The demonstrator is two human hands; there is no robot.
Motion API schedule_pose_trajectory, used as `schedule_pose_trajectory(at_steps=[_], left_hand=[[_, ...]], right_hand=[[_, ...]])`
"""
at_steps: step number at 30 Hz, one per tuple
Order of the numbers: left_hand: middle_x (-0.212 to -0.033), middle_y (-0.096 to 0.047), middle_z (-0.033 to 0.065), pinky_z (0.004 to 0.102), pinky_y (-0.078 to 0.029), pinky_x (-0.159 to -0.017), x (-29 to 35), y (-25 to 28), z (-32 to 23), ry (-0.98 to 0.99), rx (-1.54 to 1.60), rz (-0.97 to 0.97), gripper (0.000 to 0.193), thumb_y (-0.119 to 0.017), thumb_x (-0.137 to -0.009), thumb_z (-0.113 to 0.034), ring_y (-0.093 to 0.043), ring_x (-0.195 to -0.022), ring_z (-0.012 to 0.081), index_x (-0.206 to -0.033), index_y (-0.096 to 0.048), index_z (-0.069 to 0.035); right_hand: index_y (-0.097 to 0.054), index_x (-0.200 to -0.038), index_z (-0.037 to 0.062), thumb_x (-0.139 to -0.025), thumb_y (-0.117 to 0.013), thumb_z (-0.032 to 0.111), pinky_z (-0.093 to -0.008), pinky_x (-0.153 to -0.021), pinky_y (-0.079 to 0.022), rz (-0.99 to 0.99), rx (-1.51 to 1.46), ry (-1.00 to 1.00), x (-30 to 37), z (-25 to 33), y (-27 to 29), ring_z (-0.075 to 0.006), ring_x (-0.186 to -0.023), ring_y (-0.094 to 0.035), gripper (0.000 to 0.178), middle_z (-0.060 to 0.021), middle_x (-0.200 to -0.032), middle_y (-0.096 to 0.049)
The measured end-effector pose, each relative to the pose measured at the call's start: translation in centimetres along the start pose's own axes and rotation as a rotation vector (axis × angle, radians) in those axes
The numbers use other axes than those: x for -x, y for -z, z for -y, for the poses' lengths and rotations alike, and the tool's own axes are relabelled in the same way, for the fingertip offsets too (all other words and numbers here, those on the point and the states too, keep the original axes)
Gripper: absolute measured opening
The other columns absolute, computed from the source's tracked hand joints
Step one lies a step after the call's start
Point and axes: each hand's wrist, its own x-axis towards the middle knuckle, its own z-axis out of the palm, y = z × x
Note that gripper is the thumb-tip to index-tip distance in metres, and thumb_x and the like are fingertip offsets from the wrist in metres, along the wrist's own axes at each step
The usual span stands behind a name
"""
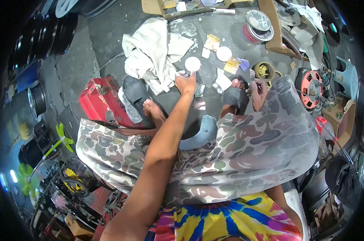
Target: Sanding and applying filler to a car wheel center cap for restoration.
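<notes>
My left hand (pixel 185 82) reaches forward between my feet. Its thumb and fingertips close at the near edge of a white round disc (pixel 192 64); how firmly they grip it is hard to see. A second white disc (pixel 224 53) lies farther right. Beside my right foot, my right hand (pixel 259 94) rests at the knee with curled fingers; whatever they hold is too small to make out. A mug (pixel 271 74) with yellow crumpled stuff inside stands just beyond it. Small sandpaper pieces (pixel 231 65) and a folded white sheet (pixel 222 80) lie between the hands and the discs.
A pale cloth (pixel 147 54) lies crumpled at the left, behind a red toolbox (pixel 105 102). An open can (pixel 257 28) stands at the back right beside a cardboard box (pixel 276 38) of scraps. An orange reel (pixel 311 89) sits farther right. Dark wheel rims (pixel 41 36) line the far left.
</notes>
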Motion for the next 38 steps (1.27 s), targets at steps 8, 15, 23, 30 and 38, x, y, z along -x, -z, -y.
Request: schedule_pose_trajectory(at_steps=[8, 15, 23, 30, 38], left_hand=[[-0.089, -0.071, 0.0152, 0.0315, -0.059, -0.054, -3.5, 0.6, 0.9, 0.202, 0.135, 0.041, 0.033, -0.084, -0.078, -0.01, -0.069, -0.068, 0.0195, -0.097, -0.063, 0.007], [-0.106, -0.07, 0.0162, 0.0346, -0.062, -0.077, -0.2, 5.1, -9.2, 0.142, 0.967, 0.593, 0.025, -0.066, -0.094, -0.004, -0.072, -0.092, 0.0244, -0.115, -0.062, 0.009], [-0.114, -0.067, 0.0157, 0.0333, -0.058, -0.089, 5.0, 14.7, -23.6, -0.178, 1.338, 0.882, 0.027, -0.063, -0.098, -0.01, -0.068, -0.105, 0.026, -0.12, -0.056, 0.003], [-0.105, -0.07, 0.0164, 0.0331, -0.059, -0.084, 13.5, 23.7, -29.1, -0.526, 1.505, 0.976, 0.019, -0.069, -0.091, -0.001, -0.07, -0.093, 0.0204, -0.107, -0.059, 0.004], [-0.111, -0.069, 0.0163, 0.0415, -0.056, -0.096, 14.2, 26.8, -28.2, -0.626, 1.534, 1.176, 0.027, -0.069, -0.092, -0.008, -0.068, -0.103, 0.0215, -0.114, -0.061, 0.004]], right_hand=[[-0.058, -0.114, 0.0035, -0.101, -0.061, 0.018, -0.0258, -0.071, -0.051, -0.023, -0.054, 0.024, -0.9, 0.3, -2.7, -0.013, -0.084, -0.064, 0.02, -0.0054, -0.098, -0.067], [-0.057, -0.11, 0.0089, -0.106, -0.052, 0.023, -0.0238, -0.067, -0.048, -0.068, 0.219, 0.137, 1.8, 10.8, 1.9, -0.0091, -0.075, -0.057, 0.016, -0.0028, -0.095, -0.065], [-0.058, -0.109, 0.0048, -0.106, -0.053, 0.017, -0.0214, -0.061, -0.04, -0.085, -0.38, 0.367, 1.6, 30.6, -0.6, -0.0053, -0.072, -0.049, 0.014, -0.002, -0.088, -0.06], [-0.068, -0.099, 0.007, -0.105, -0.056, 0.03, -0.0197, -0.052, -0.029, 0.243, -0.056, 0.416, 10.5, 41.7, -9.0, -0.0011, -0.06, -0.038, 0.026, 0.008, -0.075, -0.051], [-0.057, -0.096, 0.0127, -0.106, -0.055, 0.024, -0.0192, -0.051, -0.025, 0.5, -0.376, 0.277, 13.8, 43.9, -11.9, 0.0002, -0.058, -0.029, 0.015, 0.0115, -0.074, -0.038]])
